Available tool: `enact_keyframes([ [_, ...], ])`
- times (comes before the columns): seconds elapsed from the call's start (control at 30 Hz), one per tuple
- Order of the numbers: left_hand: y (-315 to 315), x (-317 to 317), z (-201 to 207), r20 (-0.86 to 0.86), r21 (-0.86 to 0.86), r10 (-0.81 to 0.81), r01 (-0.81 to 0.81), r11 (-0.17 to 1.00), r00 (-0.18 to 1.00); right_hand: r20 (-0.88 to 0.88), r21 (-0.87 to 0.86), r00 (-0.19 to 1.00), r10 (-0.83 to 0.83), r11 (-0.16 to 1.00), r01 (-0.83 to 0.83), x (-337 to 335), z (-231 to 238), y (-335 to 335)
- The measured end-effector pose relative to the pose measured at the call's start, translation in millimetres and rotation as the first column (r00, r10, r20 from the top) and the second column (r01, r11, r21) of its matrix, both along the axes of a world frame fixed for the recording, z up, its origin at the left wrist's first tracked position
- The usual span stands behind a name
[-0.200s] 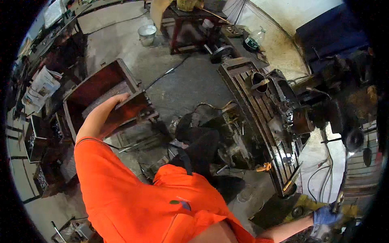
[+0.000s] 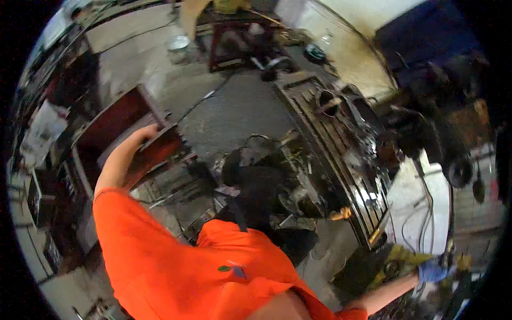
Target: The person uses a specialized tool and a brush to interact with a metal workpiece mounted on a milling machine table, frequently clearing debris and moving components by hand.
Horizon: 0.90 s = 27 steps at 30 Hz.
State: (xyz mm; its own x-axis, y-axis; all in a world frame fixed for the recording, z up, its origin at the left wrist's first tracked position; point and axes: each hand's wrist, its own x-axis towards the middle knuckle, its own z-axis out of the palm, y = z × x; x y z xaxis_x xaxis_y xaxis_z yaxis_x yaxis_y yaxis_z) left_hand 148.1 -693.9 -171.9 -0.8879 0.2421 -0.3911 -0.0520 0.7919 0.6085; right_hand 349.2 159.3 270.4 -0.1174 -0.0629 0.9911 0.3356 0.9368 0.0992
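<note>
My bare left hand (image 2: 149, 131) is at the near rim of a reddish-brown open metal box (image 2: 169, 151) on the left, its fingers curled over the edge; blur hides their tips. Far to the lower right, my right hand (image 2: 433, 271) in a blue glove is closed around what looks like a machine handle (image 2: 449, 250), mostly covered by the glove. Between my arms and the back wall stands a milling machine's long slotted table (image 2: 341, 165). An orange-yellow knob or handle (image 2: 341, 214) sticks out at its near side.
A metal bucket (image 2: 178, 49) stands on the floor at the back. Behind it is a dark red workbench (image 2: 213, 48). A cable (image 2: 205, 98) crosses the floor. Dark bins (image 2: 48, 192) line the left, and a green-labelled bottle (image 2: 316, 52) stands behind the slotted table.
The whole view has shifted and blurred, with the room sliding left and the left side lower. Both hands stay at the same places on the box and the machine.
</note>
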Motion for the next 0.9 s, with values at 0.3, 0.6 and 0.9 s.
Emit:
enact_keyframes([
  [0.3,-97,89,14,0.169,-0.450,0.500,-0.384,0.806,0.850,-0.063,-0.305,0.933,0.353,0.884,-0.355,-1,78,74],
  [0.6,-147,105,17,-0.111,-0.430,0.464,-0.464,0.775,0.879,0.072,-0.278,0.886,0.458,0.862,-0.424,-57,190,59],
  [0.9,-3,55,121,-0.311,0.177,0.482,-0.449,0.876,0.819,-0.438,-0.565,0.662,0.609,0.386,-0.729,-23,33,-1],
])
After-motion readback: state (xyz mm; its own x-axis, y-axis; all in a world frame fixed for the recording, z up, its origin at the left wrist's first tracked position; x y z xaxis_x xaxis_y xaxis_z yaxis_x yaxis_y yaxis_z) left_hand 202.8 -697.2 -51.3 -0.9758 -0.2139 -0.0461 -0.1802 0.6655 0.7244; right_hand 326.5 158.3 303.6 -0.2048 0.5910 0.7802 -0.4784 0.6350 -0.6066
